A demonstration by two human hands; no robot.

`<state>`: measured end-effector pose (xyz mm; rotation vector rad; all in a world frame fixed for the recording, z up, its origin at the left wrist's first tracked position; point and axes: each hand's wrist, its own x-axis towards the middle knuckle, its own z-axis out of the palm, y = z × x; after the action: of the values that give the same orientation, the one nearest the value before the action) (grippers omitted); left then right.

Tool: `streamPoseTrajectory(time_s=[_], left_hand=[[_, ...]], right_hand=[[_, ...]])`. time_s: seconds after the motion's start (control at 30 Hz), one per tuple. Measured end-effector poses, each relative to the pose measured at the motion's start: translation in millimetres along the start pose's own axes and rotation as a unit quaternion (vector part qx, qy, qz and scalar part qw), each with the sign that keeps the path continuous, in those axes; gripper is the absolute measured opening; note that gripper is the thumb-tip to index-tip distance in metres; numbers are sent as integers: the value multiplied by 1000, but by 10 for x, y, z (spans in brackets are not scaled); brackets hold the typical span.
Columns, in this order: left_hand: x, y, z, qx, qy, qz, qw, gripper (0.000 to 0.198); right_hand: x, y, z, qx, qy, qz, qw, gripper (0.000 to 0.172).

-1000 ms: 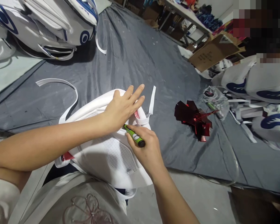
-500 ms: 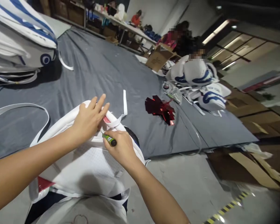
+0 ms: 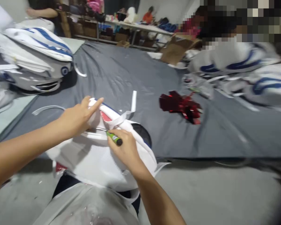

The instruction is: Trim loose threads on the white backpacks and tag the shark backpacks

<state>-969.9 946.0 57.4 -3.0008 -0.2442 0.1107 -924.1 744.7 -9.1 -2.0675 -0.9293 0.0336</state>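
A white backpack (image 3: 96,162) lies tilted against the table's front edge, with a red patch and a white strap (image 3: 121,118) showing near its upper rim. My left hand (image 3: 78,117) is closed on the bag's upper edge, and part of its fingers is hidden in the folds. In my right hand (image 3: 125,145) is a green pen-like tool with a black end (image 3: 114,138), held between thumb and fingers. Its thin tip points left at the bag's seam, near my left fingers; whether it touches the fabric I cannot tell.
The grey-covered table (image 3: 121,72) carries crumpled red foil (image 3: 181,106) to the right of the bag. More white-and-blue backpacks (image 3: 37,56) stand at the left, others (image 3: 269,84) at the right. A cardboard box (image 3: 178,48) sits at the back. Several people are beyond the table.
The view has turned and levelled, bringing more left-hand bags into sight. My left hand has drawn its fingers in on the bag's edge; the right still holds the green tool at the seam.
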Motion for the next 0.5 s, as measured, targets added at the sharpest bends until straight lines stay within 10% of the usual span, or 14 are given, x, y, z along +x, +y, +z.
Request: streamPoseTrajectory(time_s=[0.27,0.5], left_hand=[[363,-17,172,23,-21,7,999,107],[278,-15,159,-28,-17,17,999,138]], right_hand=[[132,115,141,222,-97,59,969,19],[88,244,235,176,12,-8,984,23]])
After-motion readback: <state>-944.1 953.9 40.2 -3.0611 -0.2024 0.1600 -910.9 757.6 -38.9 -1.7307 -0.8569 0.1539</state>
